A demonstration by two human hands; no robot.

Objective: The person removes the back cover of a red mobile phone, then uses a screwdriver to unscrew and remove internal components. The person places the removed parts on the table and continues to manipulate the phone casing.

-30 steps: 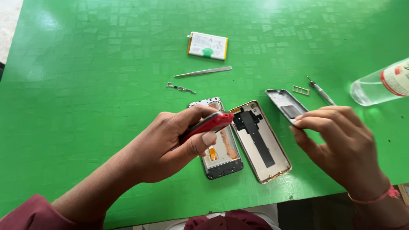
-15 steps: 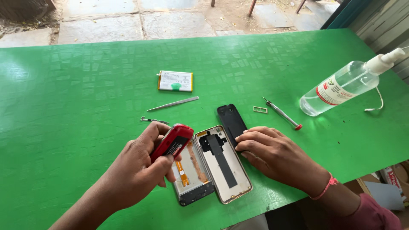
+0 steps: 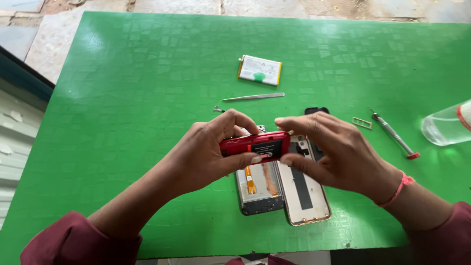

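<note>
- Green table (image 3: 147, 98) carries everything I see; all the loose parts lie well apart on it.
- My left hand (image 3: 206, 154) and right hand (image 3: 333, 154) both pinch the red case (image 3: 255, 145), one at each end, holding it level just above the opened phone.
- The phone (image 3: 259, 189) lies below my hands with its back off and its orange flex bare; I judge the stripping done and the rebuild not yet.
- The back cover (image 3: 304, 194) lies inside-up, touching the phone's right edge.
- The clear bottle (image 3: 449, 125) lies on its side at the right edge; what it holds I cannot tell.
- The battery (image 3: 260, 69) sits out of the phone, far up the table.
- The tweezers (image 3: 252, 97) lie just below the battery.
- The screwdriver (image 3: 395, 140) rests unused at the right.
- The small tray (image 3: 362, 122) lies beside it, out of its slot.
</note>
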